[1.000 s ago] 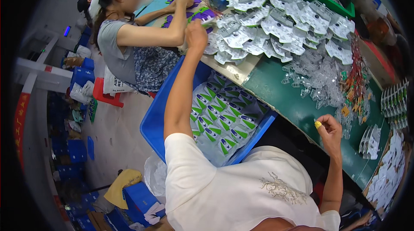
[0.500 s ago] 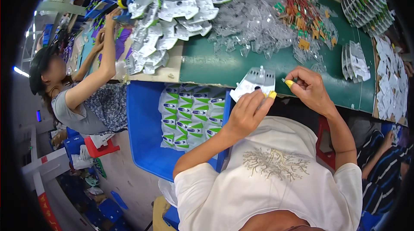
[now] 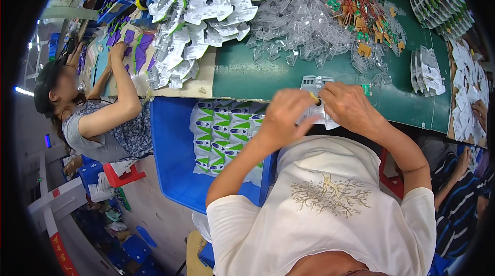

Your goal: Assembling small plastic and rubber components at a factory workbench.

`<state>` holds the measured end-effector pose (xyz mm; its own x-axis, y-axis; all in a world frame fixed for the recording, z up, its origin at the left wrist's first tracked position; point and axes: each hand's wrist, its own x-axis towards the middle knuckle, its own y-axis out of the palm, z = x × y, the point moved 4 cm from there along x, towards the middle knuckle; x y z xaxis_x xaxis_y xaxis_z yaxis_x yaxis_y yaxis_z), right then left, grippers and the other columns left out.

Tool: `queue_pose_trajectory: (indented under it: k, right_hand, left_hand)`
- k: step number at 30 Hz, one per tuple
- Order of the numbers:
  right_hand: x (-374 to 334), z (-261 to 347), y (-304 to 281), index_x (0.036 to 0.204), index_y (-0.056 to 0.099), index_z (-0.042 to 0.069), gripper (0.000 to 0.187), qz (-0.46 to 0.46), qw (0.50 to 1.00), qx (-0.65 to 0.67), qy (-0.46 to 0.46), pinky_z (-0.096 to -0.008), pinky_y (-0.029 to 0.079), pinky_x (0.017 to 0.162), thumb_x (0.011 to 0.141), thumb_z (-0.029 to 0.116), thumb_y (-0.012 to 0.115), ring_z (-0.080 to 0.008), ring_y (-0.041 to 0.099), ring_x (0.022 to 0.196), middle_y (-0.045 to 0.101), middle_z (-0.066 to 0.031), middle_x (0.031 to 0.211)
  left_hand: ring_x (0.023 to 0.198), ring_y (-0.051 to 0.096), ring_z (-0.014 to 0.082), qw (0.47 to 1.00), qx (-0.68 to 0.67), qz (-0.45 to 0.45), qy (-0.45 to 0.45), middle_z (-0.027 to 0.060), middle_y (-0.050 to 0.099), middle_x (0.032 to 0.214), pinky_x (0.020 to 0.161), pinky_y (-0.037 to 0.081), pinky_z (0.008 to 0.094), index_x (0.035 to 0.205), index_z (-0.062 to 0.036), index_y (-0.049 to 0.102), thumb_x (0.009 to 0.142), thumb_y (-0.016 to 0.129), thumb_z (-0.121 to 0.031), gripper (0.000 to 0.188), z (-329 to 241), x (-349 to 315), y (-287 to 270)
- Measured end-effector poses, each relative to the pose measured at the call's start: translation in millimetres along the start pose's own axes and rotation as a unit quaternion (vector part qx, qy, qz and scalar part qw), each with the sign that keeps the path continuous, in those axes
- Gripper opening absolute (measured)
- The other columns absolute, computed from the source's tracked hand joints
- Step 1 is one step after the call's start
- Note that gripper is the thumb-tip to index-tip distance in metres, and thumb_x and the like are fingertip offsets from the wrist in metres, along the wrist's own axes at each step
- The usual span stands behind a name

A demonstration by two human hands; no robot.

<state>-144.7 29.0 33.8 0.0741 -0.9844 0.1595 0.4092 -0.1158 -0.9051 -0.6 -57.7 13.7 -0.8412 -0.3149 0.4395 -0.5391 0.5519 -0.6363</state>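
Note:
A white and grey plastic housing [image 3: 315, 82] lies at the bench's front edge, close to my body. My right hand [image 3: 351, 109] is bent over its right side, fingers curled and closed on it. At its left side, my left hand [image 3: 286, 117] is smeared by motion, so its grip does not show. A yellow finger cover [image 3: 314, 99] shows between the two hands, above a dark round hole in the housing. Just beyond my right hand lies a small green circuit board [image 3: 366, 89]. Whatever is under my fingers is hidden.
Heaped white housings [image 3: 209, 10], clear plastic parts [image 3: 294, 28] and red-wired boards [image 3: 361, 3] cover the green bench [image 3: 242, 77]. Stacked housings [image 3: 427, 72] stand right. A blue bin [image 3: 172, 162] holds packed white-green pieces. A co-worker [image 3: 105, 106] works at left, another person's arm [image 3: 454, 180] at right.
My right hand has moved left from beside the housing onto it. The left hand now blurs at the housing's left side. The housing has shifted slightly right, and the co-worker's arms have lowered.

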Motion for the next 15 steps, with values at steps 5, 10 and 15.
queue_pose_trajectory:
  k: [5,10,15]
  right_hand:
    - [-7.0,2.4,2.5,0.1,0.061,-0.001,0.022,0.01,1.0,0.003,0.011,-0.04,0.052,0.062,0.078,0.0,0.064,-0.029,0.064,0.079,0.059,-0.0115,0.091]
    - [-10.6,5.9,0.7,0.104,0.063,-0.002,0.026,-0.011,0.999,0.009,0.035,-0.0398,0.053,0.064,0.078,-0.002,0.063,-0.0297,0.066,0.081,0.061,-0.0125,0.096]
    - [-10.9,4.3,-1.6,0.104,0.063,-0.001,0.029,-0.01,0.999,0.012,0.034,-0.0398,0.053,0.064,0.075,-0.004,0.062,-0.0302,0.066,0.083,0.061,-0.0119,0.097]
  left_hand:
    - [0.091,0.058,0.0319,0.967,0.18,-0.16,-0.077,0.0128,0.065,0.104,0.079,0.045,0.0421,0.109,-0.0021,0.064,0.081,0.07,-0.006,0.029,64.1,42.1,-37.0]
    - [0.088,0.056,0.0318,0.967,0.211,-0.127,-0.063,0.0119,0.063,0.097,0.077,0.045,0.0425,0.116,-0.0027,0.063,0.082,0.069,-0.005,0.034,71.4,47.8,-29.1]
    - [0.084,0.062,0.0296,0.977,0.196,-0.075,-0.046,0.0129,0.06,0.097,0.07,0.053,0.0377,0.108,-0.0012,0.068,0.08,0.065,0.003,0.029,41.4,1.7,-18.4]
